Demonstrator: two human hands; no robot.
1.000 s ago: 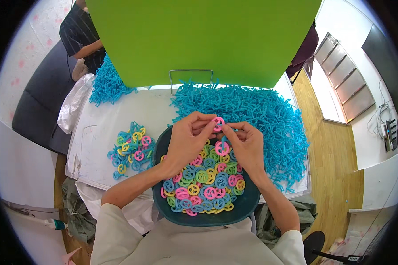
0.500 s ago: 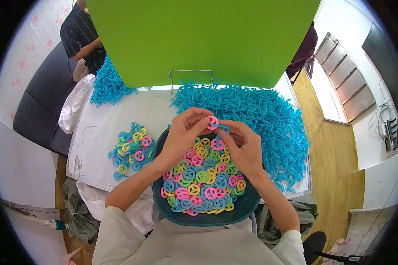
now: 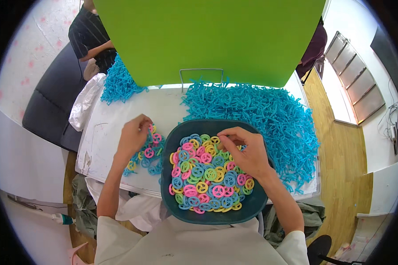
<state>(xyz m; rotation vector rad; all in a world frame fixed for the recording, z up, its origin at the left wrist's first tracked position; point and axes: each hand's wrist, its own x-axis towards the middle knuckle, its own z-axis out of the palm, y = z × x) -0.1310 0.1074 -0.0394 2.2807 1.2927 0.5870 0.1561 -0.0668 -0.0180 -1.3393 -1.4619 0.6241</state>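
While a green board (image 3: 210,39) walls the far edge, the white counter (image 3: 115,119) carries a heap of blue plastic sprues (image 3: 269,119) at right. Dark teal basin (image 3: 216,212) near edge, full of pastel rings (image 3: 205,174). Right hand (image 3: 245,152) fingers pinched among them; left hand (image 3: 132,139) fingers curled on small ring pile (image 3: 148,154) beside basin.

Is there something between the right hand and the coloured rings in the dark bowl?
Nothing visible. The right hand is directly over the coloured rings in the dark bowl, fingertips down among them.
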